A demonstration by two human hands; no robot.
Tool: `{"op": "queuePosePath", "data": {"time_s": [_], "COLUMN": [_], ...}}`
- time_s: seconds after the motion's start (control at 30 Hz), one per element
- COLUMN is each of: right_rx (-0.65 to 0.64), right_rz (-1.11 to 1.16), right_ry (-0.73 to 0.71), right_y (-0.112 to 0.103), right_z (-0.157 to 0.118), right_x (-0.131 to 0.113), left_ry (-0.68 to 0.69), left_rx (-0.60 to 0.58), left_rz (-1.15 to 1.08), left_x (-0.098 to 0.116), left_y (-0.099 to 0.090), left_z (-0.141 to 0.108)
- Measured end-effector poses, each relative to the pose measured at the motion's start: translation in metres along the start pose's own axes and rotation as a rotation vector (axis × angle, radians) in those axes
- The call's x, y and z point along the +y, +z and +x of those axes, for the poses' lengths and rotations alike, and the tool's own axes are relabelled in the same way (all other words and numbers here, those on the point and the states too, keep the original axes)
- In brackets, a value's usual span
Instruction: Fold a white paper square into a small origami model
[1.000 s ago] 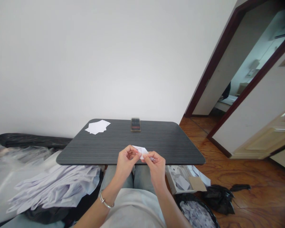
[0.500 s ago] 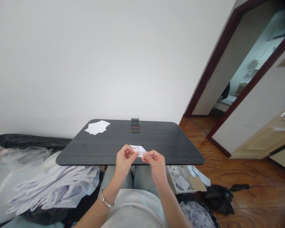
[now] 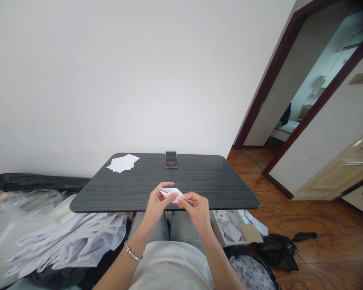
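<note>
The folded white paper (image 3: 172,195) looks different from a moment ago. Then it had a wide, blunt shape, and now it is long and thin with a sharp point at the left end. It also sits a bit lower and more to the left, and the whole view has tipped a little. The paper is between the two hands, over the near part of the dark tabletop (image 3: 218,181). The left hand (image 3: 157,205) is curled, and its thumb and fingers pinch the left part of the paper, so the point sticks out past the thumb. The right hand (image 3: 196,209) is curled too, and its thumb and fingers pinch the right end. The hands are close together, and the paper joins them. A silver bangle (image 3: 131,252) is on the left wrist. Past the hands, a small pile of white paper (image 3: 122,163) lies on the tabletop, up and to the left. A phone (image 3: 171,159) stands farther up, straight ahead of the hands. Below the left hand is a big heap of white sheets (image 3: 69,245). Below the right hand are a box of white paper bits (image 3: 228,231) and a round bin of paper scraps (image 3: 248,272).
</note>
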State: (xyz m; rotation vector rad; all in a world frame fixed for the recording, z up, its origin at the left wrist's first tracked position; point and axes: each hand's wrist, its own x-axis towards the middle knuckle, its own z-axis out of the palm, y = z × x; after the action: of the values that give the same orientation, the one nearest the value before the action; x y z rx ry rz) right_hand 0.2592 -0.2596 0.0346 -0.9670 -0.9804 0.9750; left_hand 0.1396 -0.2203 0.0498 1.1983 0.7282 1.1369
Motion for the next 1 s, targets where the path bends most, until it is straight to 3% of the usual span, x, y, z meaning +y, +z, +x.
{"op": "queuePosePath", "data": {"time_s": [0.43, 1.0], "right_rx": [0.061, -0.002], "right_rz": [-0.02, 0.011], "right_ry": [0.018, 0.054], "right_y": [-0.0021, -0.008], "right_z": [0.0014, 0.0028], "right_x": [-0.0016, 0.004], "left_ry": [0.06, 0.083], "left_rx": [0.072, 0.119], "left_rz": [0.029, 0.049], "left_x": [0.0024, 0.0038], "left_y": [0.0036, 0.0022], "left_z": [-0.0026, -0.0029]}}
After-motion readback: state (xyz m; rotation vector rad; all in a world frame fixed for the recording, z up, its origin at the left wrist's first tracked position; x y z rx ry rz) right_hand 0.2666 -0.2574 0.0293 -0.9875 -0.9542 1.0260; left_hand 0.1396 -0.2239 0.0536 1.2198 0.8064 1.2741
